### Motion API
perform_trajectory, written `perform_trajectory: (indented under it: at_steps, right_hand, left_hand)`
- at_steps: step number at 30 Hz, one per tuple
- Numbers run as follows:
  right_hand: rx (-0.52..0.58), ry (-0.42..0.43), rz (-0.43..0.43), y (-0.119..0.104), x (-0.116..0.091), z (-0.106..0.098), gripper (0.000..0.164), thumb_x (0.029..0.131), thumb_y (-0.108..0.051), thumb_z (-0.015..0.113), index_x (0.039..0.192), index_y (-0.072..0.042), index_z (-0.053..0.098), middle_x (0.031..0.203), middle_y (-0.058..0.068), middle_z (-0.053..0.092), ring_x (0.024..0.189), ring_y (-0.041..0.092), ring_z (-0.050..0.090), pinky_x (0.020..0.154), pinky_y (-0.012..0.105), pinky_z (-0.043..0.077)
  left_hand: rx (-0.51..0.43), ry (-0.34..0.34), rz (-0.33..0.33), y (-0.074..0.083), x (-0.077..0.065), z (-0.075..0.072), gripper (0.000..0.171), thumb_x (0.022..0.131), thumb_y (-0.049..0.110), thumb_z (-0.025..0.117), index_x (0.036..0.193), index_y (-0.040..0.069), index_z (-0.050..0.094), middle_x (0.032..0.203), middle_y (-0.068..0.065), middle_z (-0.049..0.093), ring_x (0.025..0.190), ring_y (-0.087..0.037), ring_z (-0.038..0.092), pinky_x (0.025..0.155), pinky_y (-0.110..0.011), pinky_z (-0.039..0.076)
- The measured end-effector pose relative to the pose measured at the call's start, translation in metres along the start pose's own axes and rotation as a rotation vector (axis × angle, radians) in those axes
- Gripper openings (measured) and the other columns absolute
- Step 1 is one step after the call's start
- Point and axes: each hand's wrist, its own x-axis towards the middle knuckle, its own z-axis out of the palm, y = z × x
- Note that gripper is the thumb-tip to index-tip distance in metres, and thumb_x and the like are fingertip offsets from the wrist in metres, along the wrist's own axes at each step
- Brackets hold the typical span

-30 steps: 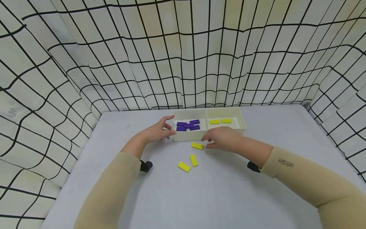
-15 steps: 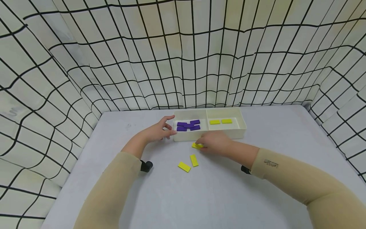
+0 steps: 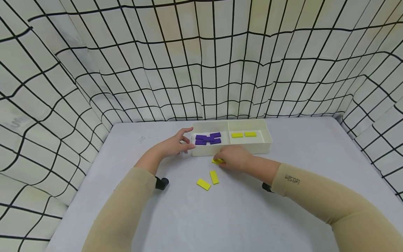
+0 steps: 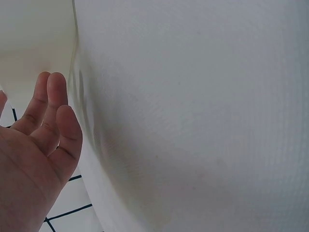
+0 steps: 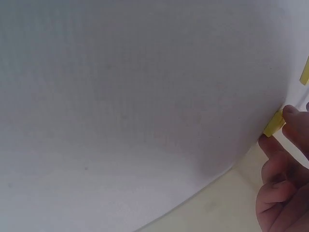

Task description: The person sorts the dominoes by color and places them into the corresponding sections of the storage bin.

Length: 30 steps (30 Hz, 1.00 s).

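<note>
A white two-compartment box (image 3: 204, 151) stands at the far side of the table. Its left compartment holds several purple blocks (image 3: 208, 139), one lying on top of others. Two yellow blocks (image 3: 250, 134) lie side by side in the right compartment. My left hand (image 3: 171, 145) rests against the box's left end, fingers loosely extended. Just in front of the box, my right hand (image 3: 235, 158) pinches a flat yellow block (image 5: 274, 123) between thumb and index finger; the hand partly covers it in the head view. Two more yellow blocks lie closer: one (image 3: 214, 177) and another (image 3: 203, 184).
The white table (image 3: 239, 217) is enclosed at the back and sides by pale walls with black grid netting (image 3: 207, 66). Black wrist cameras are strapped under both sleeves, the left camera (image 3: 162, 183) showing clearly.
My right hand has moved left and down from beside the box front onto the nearest yellow block, its fingers closing round it. The left hand has stayed at the box's end.
</note>
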Motion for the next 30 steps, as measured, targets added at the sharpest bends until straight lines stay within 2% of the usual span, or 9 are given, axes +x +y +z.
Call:
perform_trajectory:
  at_steps: [8,21,30]
  right_hand:
    - [0.001,0.005,-0.017,0.0,-0.001,-0.001,0.028,0.091,-0.031,0.073,0.12,-0.029,0.073,0.1,-0.01,0.067,0.085,0.007,0.056,0.079,0.024,0.048]
    - [0.039,-0.015,-0.011,0.004,-0.004,-0.007,0.03,0.09,-0.028,0.074,0.12,-0.033,0.073,0.096,-0.01,0.065,0.081,0.007,0.054,0.074,0.022,0.046]
    - [0.075,-0.007,-0.024,0.008,-0.018,-0.031,0.031,0.091,-0.025,0.074,0.121,-0.032,0.072,0.109,-0.012,0.069,0.096,0.007,0.062,0.079,0.027,0.05]
  left_hand:
    - [0.0,0.0,-0.004,0.0,0.001,0.001,0.085,0.093,0.047,0.066,0.157,0.038,0.011,0.136,-0.01,0.048,0.103,-0.024,0.06,0.087,-0.039,0.046]
    - [0.007,0.001,-0.002,0.002,-0.001,0.001,0.082,0.096,0.041,0.064,0.158,0.037,0.01,0.137,-0.011,0.047,0.104,-0.025,0.059,0.09,-0.041,0.046]
    - [0.002,-0.01,0.004,0.001,0.0,0.0,0.084,0.095,0.045,0.065,0.158,0.036,0.01,0.137,-0.011,0.047,0.103,-0.024,0.06,0.086,-0.038,0.046]
